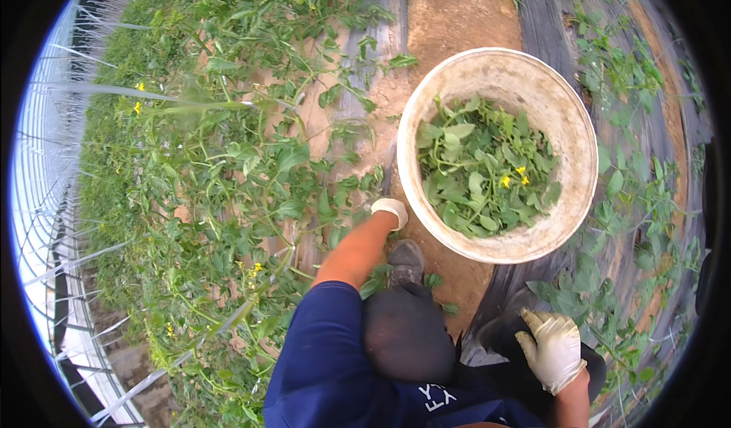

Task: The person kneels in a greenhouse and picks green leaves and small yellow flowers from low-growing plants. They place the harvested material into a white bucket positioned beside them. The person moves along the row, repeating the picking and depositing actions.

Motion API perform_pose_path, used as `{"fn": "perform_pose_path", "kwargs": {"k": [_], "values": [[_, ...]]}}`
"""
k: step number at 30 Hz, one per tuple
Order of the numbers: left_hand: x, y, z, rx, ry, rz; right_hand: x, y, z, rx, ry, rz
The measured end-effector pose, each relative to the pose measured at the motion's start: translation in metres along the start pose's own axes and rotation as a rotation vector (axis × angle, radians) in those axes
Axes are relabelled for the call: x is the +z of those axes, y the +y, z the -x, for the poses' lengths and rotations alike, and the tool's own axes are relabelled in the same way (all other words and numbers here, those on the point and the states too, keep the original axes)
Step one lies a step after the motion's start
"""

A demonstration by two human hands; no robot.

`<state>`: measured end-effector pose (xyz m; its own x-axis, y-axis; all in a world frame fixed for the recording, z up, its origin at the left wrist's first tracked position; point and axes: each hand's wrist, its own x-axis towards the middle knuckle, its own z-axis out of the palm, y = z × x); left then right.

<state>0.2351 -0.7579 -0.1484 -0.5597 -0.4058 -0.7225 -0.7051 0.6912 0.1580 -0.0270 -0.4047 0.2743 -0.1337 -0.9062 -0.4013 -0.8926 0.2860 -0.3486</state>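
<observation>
A large round off-white bucket [582, 171], stained inside, stands in front of me on the soil path. Cut green shoots and leaves [480, 171] with a few yellow flowers lie in it. Reaching down at the bucket's left side is my left hand [391, 211] in a pale glove; its fingers are hidden beside the lower leaves of the row. My right hand [551, 345], in a stained whitish glove, is by my knee below the bucket, fingers bent and apart from the thumb, holding nothing visible.
Leafy tomato-like plants [228, 159] with yellow flowers fill the left side, with pale strings [143, 385] running up among them. Dark plastic mulch [548, 34] borders the bare soil path [462, 11]. More low plants [645, 199] grow at the right. My shoe [406, 259] is near my left hand.
</observation>
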Motion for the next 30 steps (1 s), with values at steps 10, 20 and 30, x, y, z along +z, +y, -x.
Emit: {"fn": "perform_pose_path", "kwargs": {"k": [10,20,30], "values": [[-0.168,-0.013,0.113,-0.105,0.639,-0.204,-0.004,-0.025,0.035,-0.017,0.092,0.036],[-0.346,0.179,0.274,0.931,1.341,0.607,0.013,-0.023,0.061,0.114,0.004,0.052],[-0.333,0.237,0.353,0.588,0.494,0.015,0.051,-0.041,0.065,0.171,-0.013,0.105]]}}
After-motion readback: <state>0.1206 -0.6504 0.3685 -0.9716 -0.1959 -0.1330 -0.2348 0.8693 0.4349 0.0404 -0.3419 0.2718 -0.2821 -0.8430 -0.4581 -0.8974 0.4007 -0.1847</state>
